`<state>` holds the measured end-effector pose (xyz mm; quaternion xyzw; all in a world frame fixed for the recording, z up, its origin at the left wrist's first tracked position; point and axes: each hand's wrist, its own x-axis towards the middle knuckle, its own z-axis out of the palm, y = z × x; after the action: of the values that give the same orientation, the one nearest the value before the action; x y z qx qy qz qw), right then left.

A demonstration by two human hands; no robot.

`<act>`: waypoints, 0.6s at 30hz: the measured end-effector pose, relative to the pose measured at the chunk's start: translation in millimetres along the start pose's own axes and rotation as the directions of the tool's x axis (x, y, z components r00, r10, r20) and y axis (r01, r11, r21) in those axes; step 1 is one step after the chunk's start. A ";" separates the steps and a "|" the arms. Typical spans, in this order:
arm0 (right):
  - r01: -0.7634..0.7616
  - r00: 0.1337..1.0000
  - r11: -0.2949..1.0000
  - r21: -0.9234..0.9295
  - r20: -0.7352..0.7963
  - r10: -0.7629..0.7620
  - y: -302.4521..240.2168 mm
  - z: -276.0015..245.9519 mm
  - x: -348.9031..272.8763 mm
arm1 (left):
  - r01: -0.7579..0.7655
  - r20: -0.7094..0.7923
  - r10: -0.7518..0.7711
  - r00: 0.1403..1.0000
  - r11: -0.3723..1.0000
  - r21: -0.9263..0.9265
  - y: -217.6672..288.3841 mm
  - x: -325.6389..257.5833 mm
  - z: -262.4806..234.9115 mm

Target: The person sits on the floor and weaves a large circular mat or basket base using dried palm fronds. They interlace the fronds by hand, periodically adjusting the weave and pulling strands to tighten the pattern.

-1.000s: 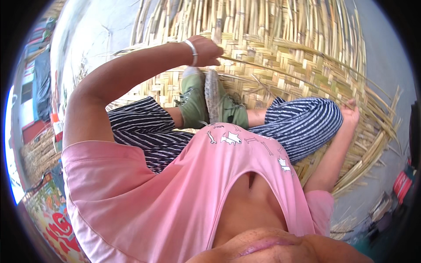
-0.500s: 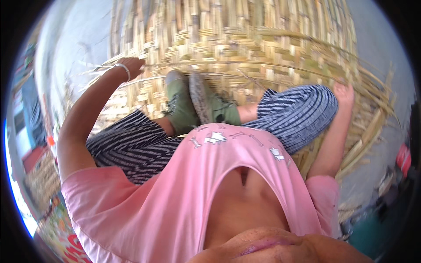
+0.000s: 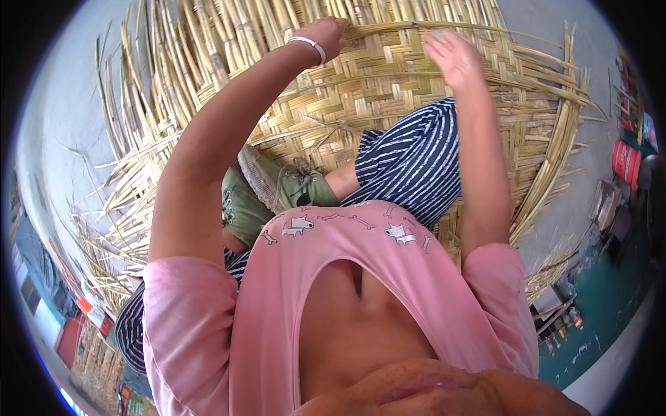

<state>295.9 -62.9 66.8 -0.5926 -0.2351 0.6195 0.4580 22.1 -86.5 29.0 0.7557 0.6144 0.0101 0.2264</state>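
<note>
A half-woven mat of split cane [image 3: 409, 93] lies on the floor under my feet and legs. A long pale cane strip [image 3: 388, 28] crosses its upper part. At the strip's left end, my left hand [image 3: 325, 38], with a white band at the wrist, has its fingers curled down and closed on it. My right hand [image 3: 454, 59] is raised just below the strip farther right, fingers stretched out and holding nothing. Beyond both hands, unwoven canes [image 3: 257, 28] fan out from the weave.
Loose cane ends [image 3: 114, 229] stick out along the mat's left side, and a bundled edge [image 3: 555, 159] runs down the right. A red round container [image 3: 626, 161] stands at the far right. My green shoes [image 3: 305, 187] rest on the mat.
Both hands have moved farther up over the mat and closer together. My left hand went right along the mat; my right hand left the side of my knee. The view has shifted.
</note>
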 end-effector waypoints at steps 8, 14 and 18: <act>0.031 0.971 1.000 -0.004 0.237 -0.029 23.2 4.7 94.7 | 0.136 0.188 -0.114 0.976 0.985 -0.109 19.6 15.0 -24.1; 0.515 0.816 0.286 -0.808 0.361 -0.451 14.8 46.6 83.6 | 0.242 -0.094 -0.258 0.962 0.958 -0.151 23.0 -0.3 -17.1; 0.328 0.894 0.097 -0.940 0.276 -0.352 -5.7 70.0 73.1 | 0.439 -0.030 -0.495 0.869 0.797 -0.415 0.5 12.8 -18.9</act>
<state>240.0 19.2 46.6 -0.6800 -0.6970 0.1995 0.1096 20.2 -68.4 42.7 0.5164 0.7810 0.1293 0.3267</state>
